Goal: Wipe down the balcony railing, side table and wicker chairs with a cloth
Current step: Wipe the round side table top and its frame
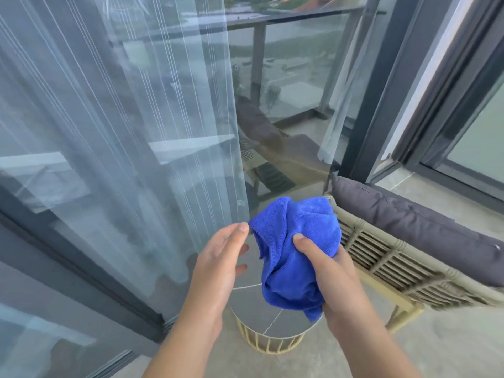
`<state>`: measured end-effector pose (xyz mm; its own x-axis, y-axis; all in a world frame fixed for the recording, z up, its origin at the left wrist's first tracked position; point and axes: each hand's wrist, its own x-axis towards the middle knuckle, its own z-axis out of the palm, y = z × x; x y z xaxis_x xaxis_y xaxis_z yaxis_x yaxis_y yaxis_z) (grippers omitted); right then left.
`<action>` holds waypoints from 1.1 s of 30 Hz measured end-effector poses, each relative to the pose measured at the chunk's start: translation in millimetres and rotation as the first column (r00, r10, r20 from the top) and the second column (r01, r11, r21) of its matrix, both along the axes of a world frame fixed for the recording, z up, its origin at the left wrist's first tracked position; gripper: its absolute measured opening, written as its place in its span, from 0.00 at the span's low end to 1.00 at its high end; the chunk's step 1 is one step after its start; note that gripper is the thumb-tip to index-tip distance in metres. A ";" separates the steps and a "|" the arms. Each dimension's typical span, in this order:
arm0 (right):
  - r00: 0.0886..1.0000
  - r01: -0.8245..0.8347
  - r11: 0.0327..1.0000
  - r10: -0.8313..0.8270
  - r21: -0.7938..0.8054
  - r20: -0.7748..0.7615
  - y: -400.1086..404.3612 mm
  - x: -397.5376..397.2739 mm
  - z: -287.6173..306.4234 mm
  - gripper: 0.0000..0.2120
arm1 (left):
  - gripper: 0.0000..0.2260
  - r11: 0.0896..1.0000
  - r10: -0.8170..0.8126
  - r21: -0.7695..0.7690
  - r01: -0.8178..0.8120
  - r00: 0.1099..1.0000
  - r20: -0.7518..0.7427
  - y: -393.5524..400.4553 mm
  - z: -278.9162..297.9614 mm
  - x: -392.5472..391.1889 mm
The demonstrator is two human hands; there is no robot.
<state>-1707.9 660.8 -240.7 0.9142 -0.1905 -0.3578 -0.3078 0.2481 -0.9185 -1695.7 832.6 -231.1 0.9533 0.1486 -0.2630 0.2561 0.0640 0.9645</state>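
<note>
The right hand (324,266) grips a bunched blue cloth (296,249), thumb pressed into its middle; the left hand (221,257) hovers just beside it, fingers straight, holding nothing. The cloth hangs above the round tabletop (268,320), its long axis roughly upright, with the loose tail pointing down. Wadded like this, it would likely smear dust rather than lift it, and the tail could slip free. Beyond stand the wicker chair (387,255) and railing (286,19).
</note>
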 end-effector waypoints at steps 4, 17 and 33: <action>0.999 0.051 0.998 -0.051 -0.034 0.007 37.6 2.4 -14.9 0.13 | 0.13 0.997 -0.068 0.027 0.070 0.997 -0.045 29.5 -18.0 18.7; 0.992 0.087 0.928 -0.112 -0.362 -0.049 26.5 45.3 -154.3 0.16 | 0.15 0.942 -0.209 0.243 0.231 0.971 -0.113 39.0 -150.5 77.7; 0.910 -0.412 0.357 0.122 -0.839 -0.395 -37.7 162.5 -478.2 0.32 | 0.28 0.341 -0.382 0.867 0.362 0.897 -0.224 -11.6 -474.0 193.9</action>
<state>-1545.4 623.0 -718.9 0.8970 -0.2879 -0.3355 -0.4179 -0.7999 -0.4307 -1501.7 821.0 -705.2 0.9756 -0.0870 -0.2015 0.0074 -0.9044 0.4266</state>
